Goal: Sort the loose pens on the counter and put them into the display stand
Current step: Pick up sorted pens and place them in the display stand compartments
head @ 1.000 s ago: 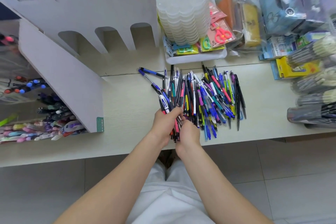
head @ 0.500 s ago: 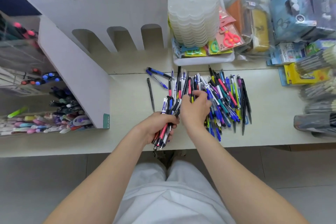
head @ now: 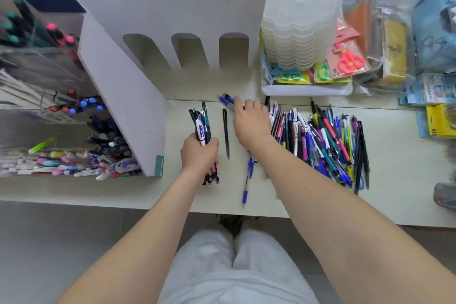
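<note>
Your left hand [head: 198, 153] grips a small bundle of pens [head: 201, 126] just right of the display stand [head: 123, 96], your right hand [head: 250, 123] reaches straight-fingered toward blue pens [head: 227, 99] nearby, and the big pile [head: 325, 145] farther right looks barely started.

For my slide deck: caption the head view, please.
Left hand grips a bundle of pens while the right hand reaches toward blue pens beside the loose pile.
</note>
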### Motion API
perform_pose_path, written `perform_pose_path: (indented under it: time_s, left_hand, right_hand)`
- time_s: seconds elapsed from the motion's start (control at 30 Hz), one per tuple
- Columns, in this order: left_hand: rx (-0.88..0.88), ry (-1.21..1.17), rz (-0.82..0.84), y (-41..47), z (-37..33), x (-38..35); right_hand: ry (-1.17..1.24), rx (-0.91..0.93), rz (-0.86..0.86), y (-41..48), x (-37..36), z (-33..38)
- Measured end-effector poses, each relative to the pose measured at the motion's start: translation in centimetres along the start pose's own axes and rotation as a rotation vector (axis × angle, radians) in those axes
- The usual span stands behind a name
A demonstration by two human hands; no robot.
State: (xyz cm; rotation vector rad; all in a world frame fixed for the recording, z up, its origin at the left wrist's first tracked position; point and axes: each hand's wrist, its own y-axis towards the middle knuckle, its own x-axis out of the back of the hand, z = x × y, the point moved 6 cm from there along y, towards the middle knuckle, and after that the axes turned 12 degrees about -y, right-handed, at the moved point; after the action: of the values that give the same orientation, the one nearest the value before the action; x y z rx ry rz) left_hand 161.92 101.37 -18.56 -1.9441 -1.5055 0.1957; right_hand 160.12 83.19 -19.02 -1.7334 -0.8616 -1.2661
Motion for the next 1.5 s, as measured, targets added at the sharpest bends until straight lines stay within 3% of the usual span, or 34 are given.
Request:
perform_pose_path:
  time_s: [0.13, 0.2, 0.3, 0.43, 0.6, 0.83, 1.03, 1.17, 1.4, 1.5]
  left_hand:
    - [-0.003, 0.019, 0.059, 1.9, -0.7, -1.4]
    - [0.008, 0.020, 0.122, 2.7, -0.7, -2.1]
    - [0.061, 0.028, 0.194, 3.0, -0.3, -3.1]
    - [0.024, 0.172, 0.153, 2.7, -0.2, -3.5]
    - [-0.070, 0.259, 0.074, 1.7, -1.0, -4.2]
    - [-0.130, 0.208, -0.015, 1.7, -2.1, -3.9]
    - [-0.046, 0.155, 0.225, 2.7, -2.0, -6.5]
    - [0.067, 0.030, 0.260, 2.5, -1.4, -7.1]
    - [0.133, -0.037, 0.338, 1.4, -0.6, -8.3]
    - [0.128, -0.040, 0.377, 0.9, -0.7, -9.3]
  right_hand:
    - [-0.083, 0.054, 0.032, -0.5, 0.3, 0.7]
    - [0.008, 0.023, 0.063, -2.0, 0.7, 1.0]
    - [0.264, -0.167, 0.117, -5.7, 0.2, 0.6]
    - [0.433, -0.372, 0.231, -12.1, -1.3, -0.3]
    - [0.382, -0.348, 0.374, -15.3, -3.2, 1.2]
    - [0.344, -0.357, 0.421, -14.6, -3.3, 1.2]
    - [0.194, -0.254, 0.299, -14.5, -3.9, 1.3]
    - [0.158, -0.223, 0.284, -15.2, -4.7, 0.8]
    - [0.189, -0.298, 0.195, -15.7, -2.9, -0.6]
    - [0.325, -0.443, -0.003, -15.9, 0.1, -4.0]
